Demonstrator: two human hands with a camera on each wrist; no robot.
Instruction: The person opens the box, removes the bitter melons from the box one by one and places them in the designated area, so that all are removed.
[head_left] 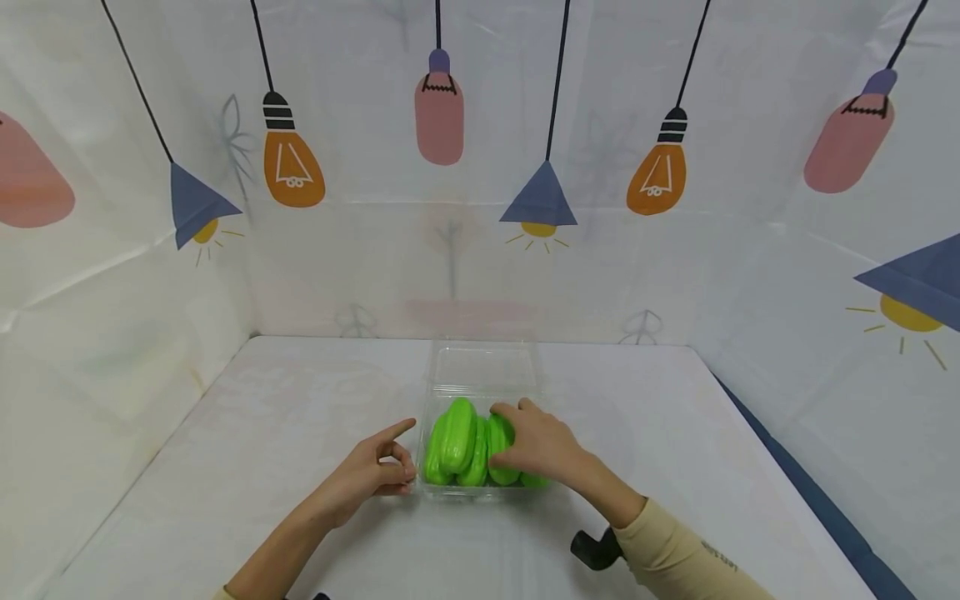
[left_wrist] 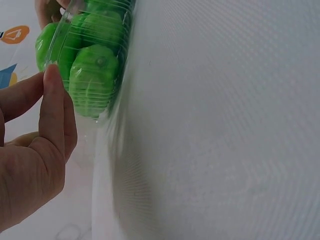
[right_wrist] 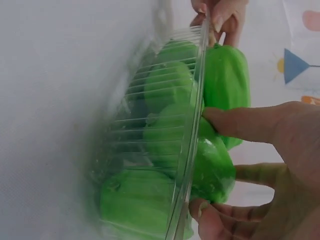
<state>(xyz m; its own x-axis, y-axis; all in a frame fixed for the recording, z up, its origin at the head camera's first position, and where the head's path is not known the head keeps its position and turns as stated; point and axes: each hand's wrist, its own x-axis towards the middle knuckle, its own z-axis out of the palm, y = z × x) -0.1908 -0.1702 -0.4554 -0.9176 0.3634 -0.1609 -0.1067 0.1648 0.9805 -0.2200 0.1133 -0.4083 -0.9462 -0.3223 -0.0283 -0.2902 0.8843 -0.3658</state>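
Several bright green, glossy, ridged peppers [head_left: 457,435] lie packed in a clear plastic clamshell box [head_left: 480,494], its lid [head_left: 483,369] laid open toward the back. My right hand [head_left: 543,442] reaches in from the right and grips one pepper [right_wrist: 212,167] between thumb and fingers, low against the box's rim. My left hand [head_left: 378,479] is at the box's left side, index finger stretched out. Its thumb and other fingertips pinch the rim, as the left wrist view shows. One pepper [right_wrist: 227,80] lies on top of the others and stands above the rim.
The box stands on a white-covered table [head_left: 300,400]. White sheets printed with lamps and bulbs [head_left: 292,167] hang behind and at both sides. A black curved object [head_left: 596,550] is beside the right sleeve [head_left: 675,550].
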